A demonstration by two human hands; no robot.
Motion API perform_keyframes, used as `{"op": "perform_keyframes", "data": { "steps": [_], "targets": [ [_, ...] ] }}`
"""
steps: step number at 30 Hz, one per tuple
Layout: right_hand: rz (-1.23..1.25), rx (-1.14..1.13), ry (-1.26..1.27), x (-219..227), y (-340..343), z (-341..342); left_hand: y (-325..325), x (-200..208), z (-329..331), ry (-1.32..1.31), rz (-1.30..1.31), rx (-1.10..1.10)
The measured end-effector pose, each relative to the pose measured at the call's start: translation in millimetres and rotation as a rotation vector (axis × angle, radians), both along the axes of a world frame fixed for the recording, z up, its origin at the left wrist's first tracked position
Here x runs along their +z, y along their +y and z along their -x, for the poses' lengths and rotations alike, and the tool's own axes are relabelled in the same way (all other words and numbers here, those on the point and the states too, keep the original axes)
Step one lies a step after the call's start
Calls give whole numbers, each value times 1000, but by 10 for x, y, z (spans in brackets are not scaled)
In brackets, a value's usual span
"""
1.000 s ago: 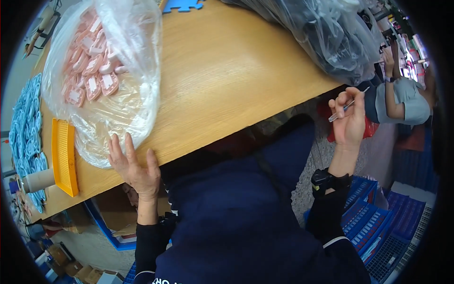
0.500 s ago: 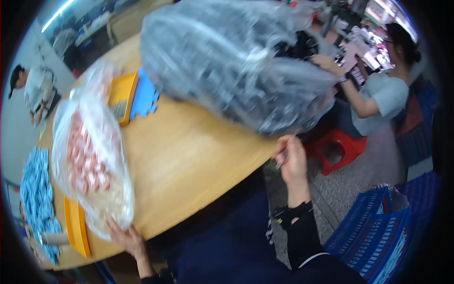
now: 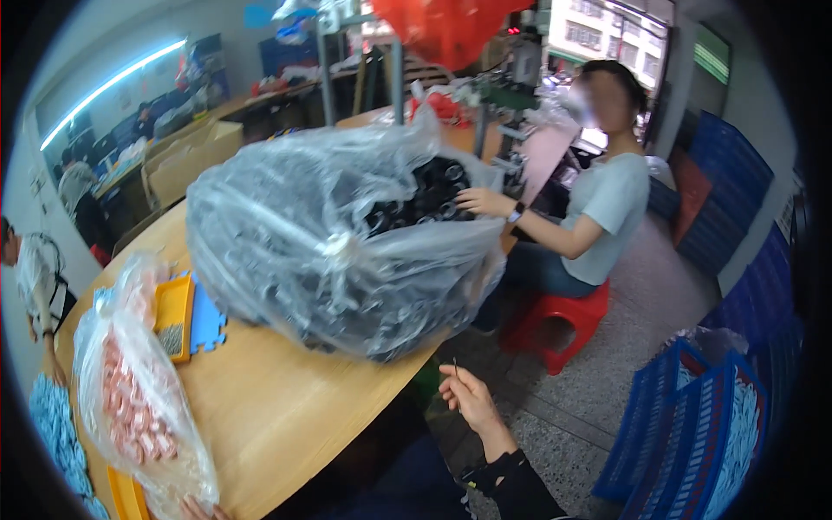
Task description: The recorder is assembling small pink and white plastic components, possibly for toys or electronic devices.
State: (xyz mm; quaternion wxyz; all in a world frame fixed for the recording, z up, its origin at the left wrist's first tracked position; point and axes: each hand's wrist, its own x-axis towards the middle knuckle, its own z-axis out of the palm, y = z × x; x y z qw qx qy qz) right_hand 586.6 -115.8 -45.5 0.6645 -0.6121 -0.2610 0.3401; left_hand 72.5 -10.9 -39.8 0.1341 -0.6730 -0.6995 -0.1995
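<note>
My right hand is off the table's near edge, thumb and fingers pinching a small thin dark piece, like a pin; its exact kind is too small to make out. My left hand, cut off by the lower edge of the picture, rests with fingers apart against a clear plastic bag of pink ring-like parts. A big clear bag of black ring-shaped parts stands on the table ahead of me.
A yellow tray of small metal pieces lies by a blue foam mat. A co-worker on a red stool reaches into the big bag. Blue crates stand right. Another person touches light-blue pieces far left.
The view has swung up and right, so things sit lower and further left. My right hand still pinches the small piece; my left hand stays at the pink parts' bag.
</note>
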Motion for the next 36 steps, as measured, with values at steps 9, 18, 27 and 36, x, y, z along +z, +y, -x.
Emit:
{"op": "perform_keyframes", "data": {
  "steps": [9, 18, 27, 36],
  "targets": [
    [70, -356, 111, -468, -1024, -31, 22, 63, -54, 66, 17, -62],
    [-44, -194, 83, -469, -555, -103, 138, -279, 188, -155, 13, -58],
    [101, 133, -322, 477, 487, 335, -32, -66, 196, -107, 137, 70],
    [-78, 738, -777, 188, 1512, 343, 326, -44, -66, -137, 188, 218]
  ]
}}
